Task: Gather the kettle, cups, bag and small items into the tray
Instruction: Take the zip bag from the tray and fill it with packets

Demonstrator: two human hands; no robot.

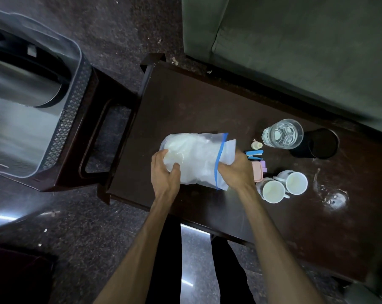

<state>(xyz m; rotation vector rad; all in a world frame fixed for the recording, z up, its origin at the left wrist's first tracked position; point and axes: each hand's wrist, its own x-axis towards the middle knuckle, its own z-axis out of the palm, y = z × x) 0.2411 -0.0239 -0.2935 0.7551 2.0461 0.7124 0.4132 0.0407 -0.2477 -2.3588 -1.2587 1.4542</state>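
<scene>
A clear zip bag [199, 156] with a blue seal strip and white contents lies on the dark wooden table [185, 106]. My left hand [166, 170] grips its bottom end and my right hand [236, 170] grips its sealed end. The grey tray [74, 110] stands on a stool at the left, with a steel kettle [21, 84] lying inside it. Two white cups [283, 186] stand right of my right hand. A blue stapler [254, 154], a pink box [259, 172] and a small cream bottle [257, 145] lie beside the bag.
A clear glass [282, 133] and a black cup [319, 143] stand at the table's far side, and a glass lid [336, 199] lies at the right. A green sofa [295, 40] borders the table. The dark stool [102, 132] sits between tray and table.
</scene>
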